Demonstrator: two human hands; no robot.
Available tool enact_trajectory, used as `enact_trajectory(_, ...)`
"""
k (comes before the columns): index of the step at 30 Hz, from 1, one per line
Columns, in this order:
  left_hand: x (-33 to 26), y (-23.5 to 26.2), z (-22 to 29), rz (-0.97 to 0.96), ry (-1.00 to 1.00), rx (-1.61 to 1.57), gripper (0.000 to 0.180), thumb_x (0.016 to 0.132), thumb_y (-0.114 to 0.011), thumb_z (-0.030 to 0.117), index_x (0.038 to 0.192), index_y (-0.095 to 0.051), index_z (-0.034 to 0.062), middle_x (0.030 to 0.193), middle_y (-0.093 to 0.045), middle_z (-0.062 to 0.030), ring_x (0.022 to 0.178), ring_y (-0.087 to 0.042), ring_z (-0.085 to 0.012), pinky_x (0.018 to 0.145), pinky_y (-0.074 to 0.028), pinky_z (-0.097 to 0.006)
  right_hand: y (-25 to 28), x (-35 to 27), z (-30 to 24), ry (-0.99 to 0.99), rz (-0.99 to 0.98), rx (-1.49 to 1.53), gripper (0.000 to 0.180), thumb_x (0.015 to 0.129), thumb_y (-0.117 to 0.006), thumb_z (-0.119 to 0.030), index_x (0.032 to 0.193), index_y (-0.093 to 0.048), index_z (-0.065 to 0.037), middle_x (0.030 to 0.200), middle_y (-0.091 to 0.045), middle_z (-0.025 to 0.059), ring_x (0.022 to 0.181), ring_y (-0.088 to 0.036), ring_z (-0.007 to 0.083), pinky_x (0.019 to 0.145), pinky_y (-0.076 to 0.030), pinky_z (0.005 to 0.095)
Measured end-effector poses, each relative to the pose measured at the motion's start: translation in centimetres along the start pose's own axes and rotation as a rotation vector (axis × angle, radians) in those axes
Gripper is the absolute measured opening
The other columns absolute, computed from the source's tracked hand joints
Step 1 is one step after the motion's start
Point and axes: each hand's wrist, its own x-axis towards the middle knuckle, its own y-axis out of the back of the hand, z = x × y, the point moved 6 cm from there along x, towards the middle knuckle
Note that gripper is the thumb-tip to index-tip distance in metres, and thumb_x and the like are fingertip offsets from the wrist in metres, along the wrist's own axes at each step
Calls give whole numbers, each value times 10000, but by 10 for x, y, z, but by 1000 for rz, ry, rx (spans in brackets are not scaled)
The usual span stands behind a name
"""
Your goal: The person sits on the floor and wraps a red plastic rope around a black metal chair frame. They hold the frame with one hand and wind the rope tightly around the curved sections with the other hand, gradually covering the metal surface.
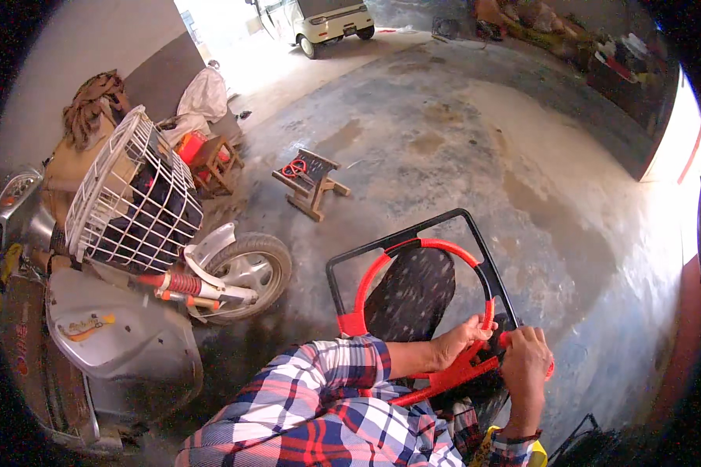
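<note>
Your left hand (461, 342) is closed on the right side of a ring (364, 289), fingers bent over a red stretch of it. Your right hand (526, 361) sits just beside it, curled around a red piece whose ends show at both edges of the fist; the fingers hide the rest, so its kind cannot be told.

The ring is mostly red, with black stretches at the top and upper right, and joins a black rectangular tube frame (487, 261) with rounded corners. Ring and frame lie tilted across your lap, the ring around one knee (413, 292) in dark speckled cloth. Below your hands, red bars cross the ring's lower part. Your sleeves (350, 356) are red, white and navy plaid.

Ahead, on the concrete floor (452, 163), stands a low wooden stool (307, 205) bearing a red-handled tool (294, 167), apparently scissors. To your left: a silver scooter (121, 323), its front wheel (276, 268) turned toward you, and a white wire basket (101, 177) with dark contents. A white vehicle (335, 28) is parked at the bright doorway.
</note>
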Motion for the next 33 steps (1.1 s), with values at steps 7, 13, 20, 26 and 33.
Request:
enact_trajectory(7, -4, -12, 4, -113, 13, -144, 516, 915, -580, 226, 1374, -397, 78, 1260, -555, -59, 1166, -553, -206, 1005, -435, -362, -7, 2, -2, -14, 102, 161, 218, 766, -658, -90, 983, -658, -85, 1052, -654, 107, 1019, -589, 331, 858, -491, 430)
enact_trajectory(13, -2, -14, -5, -128, 154, -150, 438, 919, -557, 248, 1307, -495, 55, 1180, -623, -80, 1106, -594, -214, 1000, -448, -365, 12, -51, 36, -230, 674, 398, 261, 810, -697, -144, 1042, -613, -57, 1218, -584, 195, 1193, -530, 331, 957, -450, 453)
enact_trajectory(20, -1, -21, -9, -251, 204, -280, 376, 917, -525, 274, 1221, -609, 67, 1164, -669, -86, 1041, -624, -202, 973, -459, -354, -44, -78, 45, -325, 187, 516, 286, 756, -709, -104, 1012, -613, -20, 1170, -590, 177, 1108, -540, 355, 942, -448, 436)
enact_trajectory(26, 5, -17, -19, -313, 247, -339, 415, 912, -555, 260, 1251, -592, 26, 1179, -674, -108, 1070, -642, -222, 1000, -467, -375, -51, -75, 41, -349, 163, 526, 318, 718, -708, -94, 1009, -619, -1, 1120, -601, 179, 1058, -561, 366, 924, -452, 424)
enact_trajectory(33, -1, -22, -12, -256, 282, -332, 397, 899, -586, 258, 1219, -614, 24, 1156, -685, -94, 1019, -661, -217, 980, -482, -379, -77, -91, 75, -506, 316, 1032, 247, 757, -718, -37, 994, -653, -13, 997, -649, 74, 855, -622, 168, 794, -498, 277)
